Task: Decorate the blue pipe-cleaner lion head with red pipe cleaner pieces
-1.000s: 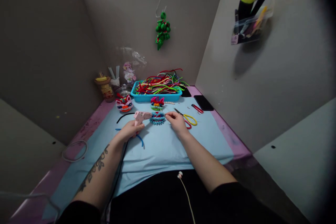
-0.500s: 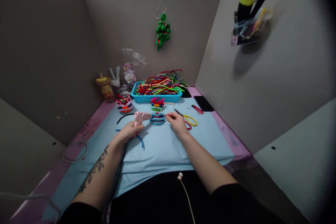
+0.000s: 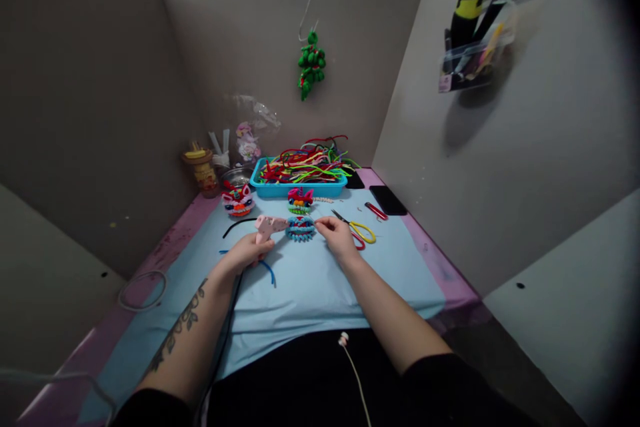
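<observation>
My left hand (image 3: 249,250) is wrapped around the handle of a pink glue gun (image 3: 267,227). The gun's nozzle points right and meets the left side of a blue and red pipe-cleaner figure (image 3: 300,229) on the table. On the figure's other side, my right hand (image 3: 336,233) pinches its right edge between thumb and fingers; the exact grip is too small to make out. Just behind stands a red, yellow and green pipe-cleaner head (image 3: 300,201). Yellow-and-red-handled scissors (image 3: 361,230) lie by my right hand. Black (image 3: 235,225) and blue pipe cleaners (image 3: 267,268) lie near my left.
A blue tray (image 3: 300,191) full of colourful pipe cleaners stands at the back. Left of it are a pink lion-like head (image 3: 238,201), a metal bowl (image 3: 235,177) and a brown pot (image 3: 204,172). A red cutter (image 3: 376,211) and black phone (image 3: 388,200) lie right. Grey partitions enclose the table.
The whole view has shifted slightly, with things sitting a little lower in the picture. Both hands, the glue gun and the blue figure keep nearly the same places relative to one another.
</observation>
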`<state>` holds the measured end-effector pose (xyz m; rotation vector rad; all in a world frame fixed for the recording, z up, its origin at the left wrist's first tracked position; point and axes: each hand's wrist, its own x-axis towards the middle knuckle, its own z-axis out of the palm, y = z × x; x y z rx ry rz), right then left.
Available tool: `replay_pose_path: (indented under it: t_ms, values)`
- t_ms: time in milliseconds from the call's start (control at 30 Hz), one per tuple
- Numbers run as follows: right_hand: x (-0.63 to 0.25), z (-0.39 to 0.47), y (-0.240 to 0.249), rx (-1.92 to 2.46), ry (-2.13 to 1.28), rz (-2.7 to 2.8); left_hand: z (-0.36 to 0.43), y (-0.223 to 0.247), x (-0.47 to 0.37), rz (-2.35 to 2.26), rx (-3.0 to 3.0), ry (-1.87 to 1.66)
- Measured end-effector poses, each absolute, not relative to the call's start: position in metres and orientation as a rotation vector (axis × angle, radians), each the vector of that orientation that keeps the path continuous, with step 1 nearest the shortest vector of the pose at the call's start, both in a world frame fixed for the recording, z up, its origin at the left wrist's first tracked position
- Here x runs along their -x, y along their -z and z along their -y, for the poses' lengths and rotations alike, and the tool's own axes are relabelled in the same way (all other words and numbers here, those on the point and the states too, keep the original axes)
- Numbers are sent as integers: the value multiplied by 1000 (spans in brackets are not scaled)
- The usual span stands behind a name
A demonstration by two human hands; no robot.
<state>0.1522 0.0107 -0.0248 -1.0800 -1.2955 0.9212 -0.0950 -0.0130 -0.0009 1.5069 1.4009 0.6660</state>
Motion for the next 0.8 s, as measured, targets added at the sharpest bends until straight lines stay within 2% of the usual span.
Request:
replay_pose_path:
  t_ms: [800]
  values:
    - [-151,-9,23,1081,-950,1275,14,1,96,-1377,-1562,-673]
